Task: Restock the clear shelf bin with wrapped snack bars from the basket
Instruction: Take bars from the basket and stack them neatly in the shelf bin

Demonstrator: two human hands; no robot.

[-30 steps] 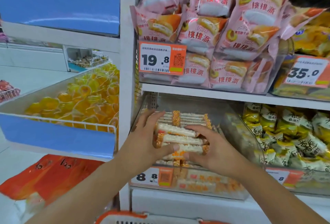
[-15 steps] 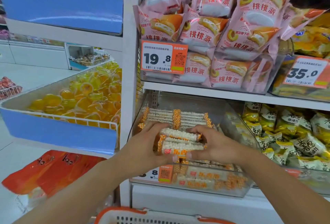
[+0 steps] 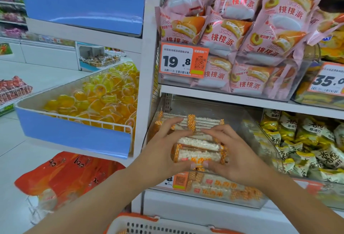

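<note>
Your left hand (image 3: 163,151) and right hand (image 3: 236,155) clasp a glossy stack of wrapped snack bars (image 3: 198,150) above the clear shelf bin (image 3: 260,137), open room behind.

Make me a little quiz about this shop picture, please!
1. True or false: both hands, the left hand and the right hand, hold the stack of snack bars together.
2. What number is printed large on the orange price tag under the pink cake packets? A) 19.8 B) 12.5 C) 8.0
3. Fill in: the bars are over the clear ____, with the basket below.

Key: 1 true; 2 A; 3 bin.
</note>
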